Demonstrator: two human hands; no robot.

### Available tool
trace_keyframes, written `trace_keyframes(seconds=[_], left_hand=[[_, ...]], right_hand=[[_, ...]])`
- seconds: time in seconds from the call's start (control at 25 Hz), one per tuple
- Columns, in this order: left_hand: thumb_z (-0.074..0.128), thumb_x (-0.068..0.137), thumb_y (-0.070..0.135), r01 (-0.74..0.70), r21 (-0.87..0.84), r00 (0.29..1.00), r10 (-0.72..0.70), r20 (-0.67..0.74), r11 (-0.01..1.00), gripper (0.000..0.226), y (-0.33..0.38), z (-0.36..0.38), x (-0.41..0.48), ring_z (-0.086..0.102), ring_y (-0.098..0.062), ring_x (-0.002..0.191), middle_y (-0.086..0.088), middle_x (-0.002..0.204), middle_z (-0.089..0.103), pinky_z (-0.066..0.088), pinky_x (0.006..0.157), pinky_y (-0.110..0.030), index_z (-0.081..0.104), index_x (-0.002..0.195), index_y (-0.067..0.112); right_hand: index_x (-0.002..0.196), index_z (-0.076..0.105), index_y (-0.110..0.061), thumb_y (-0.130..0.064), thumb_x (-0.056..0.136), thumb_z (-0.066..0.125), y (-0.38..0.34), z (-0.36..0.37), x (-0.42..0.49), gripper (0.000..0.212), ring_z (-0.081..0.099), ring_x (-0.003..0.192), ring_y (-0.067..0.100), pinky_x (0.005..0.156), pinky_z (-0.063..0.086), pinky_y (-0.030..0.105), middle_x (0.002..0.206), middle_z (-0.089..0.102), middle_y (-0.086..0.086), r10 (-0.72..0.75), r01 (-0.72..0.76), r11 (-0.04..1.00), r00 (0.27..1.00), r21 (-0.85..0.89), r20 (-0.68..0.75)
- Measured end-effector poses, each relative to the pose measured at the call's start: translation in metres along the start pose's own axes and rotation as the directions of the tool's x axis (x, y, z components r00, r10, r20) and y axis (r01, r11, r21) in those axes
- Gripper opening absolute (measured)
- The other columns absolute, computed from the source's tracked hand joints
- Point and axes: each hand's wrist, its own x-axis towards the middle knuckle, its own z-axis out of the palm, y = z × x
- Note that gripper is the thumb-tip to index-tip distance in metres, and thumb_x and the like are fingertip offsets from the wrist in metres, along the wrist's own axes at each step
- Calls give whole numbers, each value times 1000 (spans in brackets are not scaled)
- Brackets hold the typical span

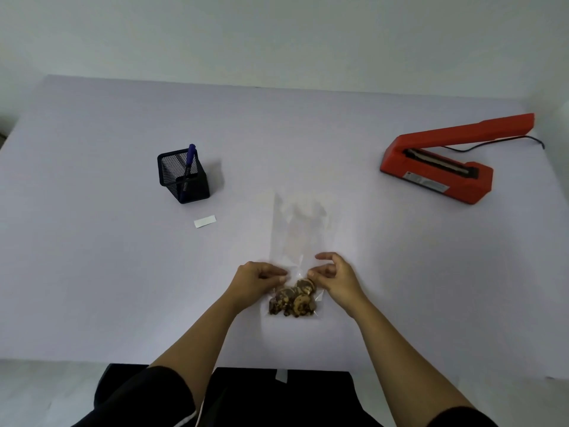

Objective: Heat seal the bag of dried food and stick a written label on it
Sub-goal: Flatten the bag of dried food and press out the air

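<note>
A clear plastic bag (300,232) lies flat on the table, its open end pointing away from me. Brown dried food (294,298) fills its near end. My left hand (257,280) and my right hand (334,277) pinch the bag from either side just above the food. A red heat sealer (437,171) stands at the right with its arm raised. A small white label (205,221) lies left of the bag. A blue pen (188,167) stands in a black mesh holder (184,178) behind the label.
The white table (107,272) reaches a pale wall at the back. The sealer's black cord (523,140) trails off at the right edge. My dark clothing fills the bottom of the view.
</note>
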Motion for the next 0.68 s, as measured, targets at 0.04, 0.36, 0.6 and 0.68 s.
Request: trace_keyframes(seconds=[0.04, 0.36, 0.6, 0.68], left_hand=[[70, 82, 23, 9, -8, 1000, -9, -3, 1000, 15, -2, 1, 0, 66, -8, 80, 3, 87, 73, 48, 73, -15, 75, 96, 19], [68, 83, 6, -32, -226, 996, 12, -91, 974, 37, 5, 4, -5, 71, -26, 83, -10, 94, 71, 59, 72, -34, 39, 103, 18], [67, 84, 6, -78, -305, 986, 29, -163, 949, 31, -3, 10, -11, 69, -20, 93, 0, 111, 65, 59, 72, -31, 39, 90, 18], [63, 85, 2, -100, -248, 987, 66, -144, 963, 15, -10, 10, -10, 68, -20, 96, 0, 111, 68, 58, 78, -31, 59, 80, 15]], right_hand=[[106, 52, -18, -8, 79, 72, 0, 1, -1, 35, 67, 84, 17, 79, 54, 26, 85, 70, 4, -10, 10, 1000, 1000, -14, -14], [85, 40, -23, 2, 83, 64, -3, 9, -4, 34, 65, 94, 21, 75, 54, 23, 106, 63, 3, -93, 93, 996, 996, 11, -7], [88, 69, -21, 0, 86, 60, 1, 12, -3, 22, 66, 86, 9, 78, 52, 16, 92, 70, -3, -81, 82, 996, 996, -24, 40], [89, 70, -22, -1, 86, 61, 1, 11, -3, 23, 67, 82, 5, 77, 52, 14, 91, 71, -4, -67, 69, 997, 996, -30, 59]])
